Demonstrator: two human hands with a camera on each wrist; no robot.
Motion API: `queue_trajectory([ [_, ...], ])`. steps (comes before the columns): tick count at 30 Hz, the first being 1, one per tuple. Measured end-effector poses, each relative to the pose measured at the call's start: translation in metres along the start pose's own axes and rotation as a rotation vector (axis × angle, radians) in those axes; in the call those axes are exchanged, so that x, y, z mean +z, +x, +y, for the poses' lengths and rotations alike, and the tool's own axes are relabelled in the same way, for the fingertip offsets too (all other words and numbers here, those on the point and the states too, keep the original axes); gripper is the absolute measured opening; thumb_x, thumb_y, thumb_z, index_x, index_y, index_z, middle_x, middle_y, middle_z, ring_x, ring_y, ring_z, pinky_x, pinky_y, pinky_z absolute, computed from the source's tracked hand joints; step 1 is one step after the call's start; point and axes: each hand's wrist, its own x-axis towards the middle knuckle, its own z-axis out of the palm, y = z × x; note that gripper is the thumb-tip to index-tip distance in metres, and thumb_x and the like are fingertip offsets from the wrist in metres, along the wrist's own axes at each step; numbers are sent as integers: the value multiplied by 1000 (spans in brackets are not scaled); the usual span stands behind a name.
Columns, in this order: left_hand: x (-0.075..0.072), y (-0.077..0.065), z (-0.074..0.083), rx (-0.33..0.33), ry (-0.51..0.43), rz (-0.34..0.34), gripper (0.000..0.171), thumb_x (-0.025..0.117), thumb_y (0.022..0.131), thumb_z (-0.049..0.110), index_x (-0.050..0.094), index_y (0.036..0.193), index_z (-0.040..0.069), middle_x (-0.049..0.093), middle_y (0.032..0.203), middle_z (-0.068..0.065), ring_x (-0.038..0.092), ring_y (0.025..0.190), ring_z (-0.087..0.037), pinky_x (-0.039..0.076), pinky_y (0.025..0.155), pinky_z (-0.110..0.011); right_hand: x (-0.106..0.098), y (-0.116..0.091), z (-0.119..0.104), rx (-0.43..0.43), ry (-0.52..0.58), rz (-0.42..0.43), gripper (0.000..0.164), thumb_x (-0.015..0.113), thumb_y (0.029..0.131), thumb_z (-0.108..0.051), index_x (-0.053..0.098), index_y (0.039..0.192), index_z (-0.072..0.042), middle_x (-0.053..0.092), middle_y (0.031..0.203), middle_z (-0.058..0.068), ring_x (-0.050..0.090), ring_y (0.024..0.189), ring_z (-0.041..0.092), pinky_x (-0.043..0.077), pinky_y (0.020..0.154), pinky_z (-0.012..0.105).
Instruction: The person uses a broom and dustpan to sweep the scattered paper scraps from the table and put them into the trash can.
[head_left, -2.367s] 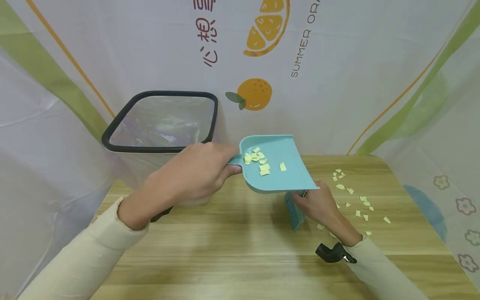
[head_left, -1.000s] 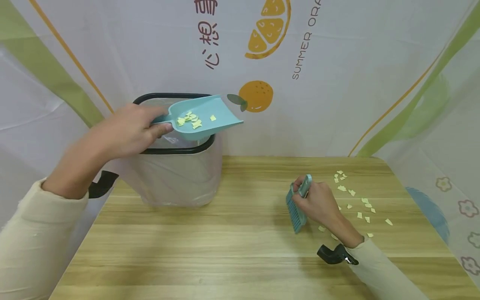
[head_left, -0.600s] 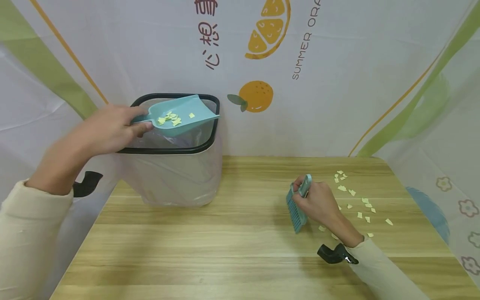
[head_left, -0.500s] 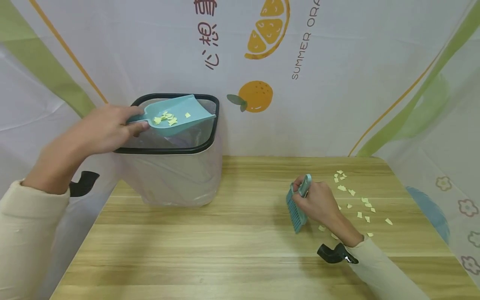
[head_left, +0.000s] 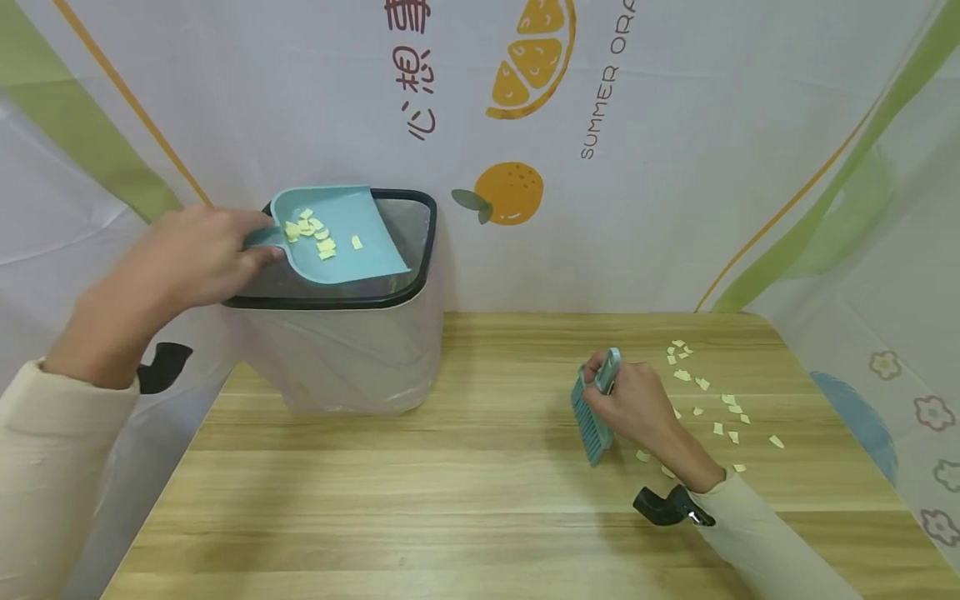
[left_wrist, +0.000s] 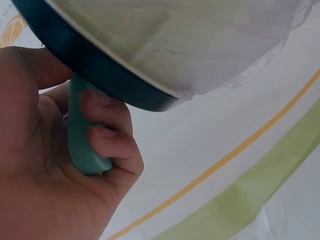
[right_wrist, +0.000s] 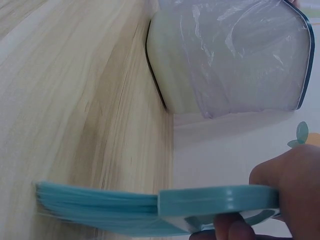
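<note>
My left hand (head_left: 202, 254) grips the handle of a light-blue dustpan (head_left: 345, 221) above the opening of a trash bin (head_left: 352, 358). Several pale-yellow paper scraps (head_left: 307, 225) lie in the pan, most of them near its handle end. The left wrist view shows fingers curled round the green-looking handle (left_wrist: 85, 135) under the bin's dark rim. On the right, my right hand (head_left: 630, 400) holds a blue hand brush (head_left: 591, 421), its bristles pointing down at the table. In the right wrist view the brush bristles (right_wrist: 100, 205) reach toward the wood.
More paper scraps (head_left: 727, 400) are strewn over the right side of the wooden table (head_left: 450, 500). The bin has a black rim (head_left: 337, 302) and a clear plastic liner. A white curtain (head_left: 675, 167) printed with oranges hangs behind the table.
My left hand has carried the dustpan leftward from mid-table to over the bin, and the pan has turned so its lip points more toward the front right. The right hand and brush stay put.
</note>
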Motion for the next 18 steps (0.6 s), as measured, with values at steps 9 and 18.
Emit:
queue_trajectory([
  [9,6,-3,14,74,86,182,43,81,94,10,74,135,0,75,123,-23,66,104,-53,51,72,-71,0,0,2,11,1,-4,4,65,91,-7,68,94,-6,67,70,-1,48,53,9,38,49,29],
  [18,8,-4,20,310,201,485,44,88,76,-8,81,119,0,78,104,-20,61,81,-44,42,63,-52,0,0,0,13,9,-5,5,65,91,-5,68,94,-7,67,71,0,48,54,9,39,49,29],
])
